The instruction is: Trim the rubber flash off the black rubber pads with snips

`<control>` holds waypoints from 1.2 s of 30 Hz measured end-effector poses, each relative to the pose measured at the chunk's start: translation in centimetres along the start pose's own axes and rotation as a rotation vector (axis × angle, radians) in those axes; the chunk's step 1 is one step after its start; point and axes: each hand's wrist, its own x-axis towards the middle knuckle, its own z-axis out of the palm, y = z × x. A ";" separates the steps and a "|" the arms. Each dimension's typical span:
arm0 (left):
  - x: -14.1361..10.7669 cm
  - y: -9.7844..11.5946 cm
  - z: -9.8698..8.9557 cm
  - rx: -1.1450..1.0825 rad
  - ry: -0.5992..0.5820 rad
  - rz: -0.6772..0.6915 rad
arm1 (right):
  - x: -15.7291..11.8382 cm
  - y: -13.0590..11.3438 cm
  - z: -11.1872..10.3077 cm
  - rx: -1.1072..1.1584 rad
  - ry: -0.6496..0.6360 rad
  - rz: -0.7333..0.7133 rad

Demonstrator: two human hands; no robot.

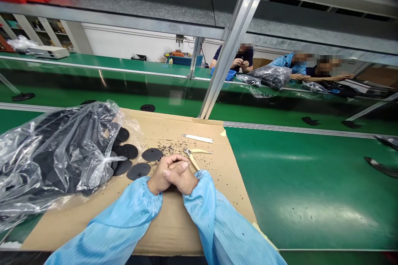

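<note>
I see clear plastic bag (62,149) at cardboard (171,227)'s left, flat round black discs (152,155) inside and beside; my left hand (161,177) and right hand (184,178) clasped over cardboard, fingers together, near nippers (193,158).

Plastic bag (62,153) — cut off left

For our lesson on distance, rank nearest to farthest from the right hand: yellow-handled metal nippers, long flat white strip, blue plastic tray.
1. Nippers, just beyond the right hand.
2. Strip, beyond the nippers.
3. Tray, on the far bench.
</note>
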 end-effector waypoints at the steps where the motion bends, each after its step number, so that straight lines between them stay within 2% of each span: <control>1: 0.0 0.0 0.0 0.000 -0.001 0.002 | 0.0 0.0 0.0 0.000 0.002 0.001; 16: -0.1 0.4 0.3 -0.037 0.010 -0.025 | 0.0 0.2 0.1 -0.019 0.044 -0.002; 22: 0.0 0.3 0.2 -0.039 -0.001 -0.032 | -0.1 0.3 0.1 -0.028 0.026 0.037; 36: 0.1 0.1 0.2 -0.039 0.032 -0.002 | 0.1 -0.3 -0.4 -0.088 0.002 0.010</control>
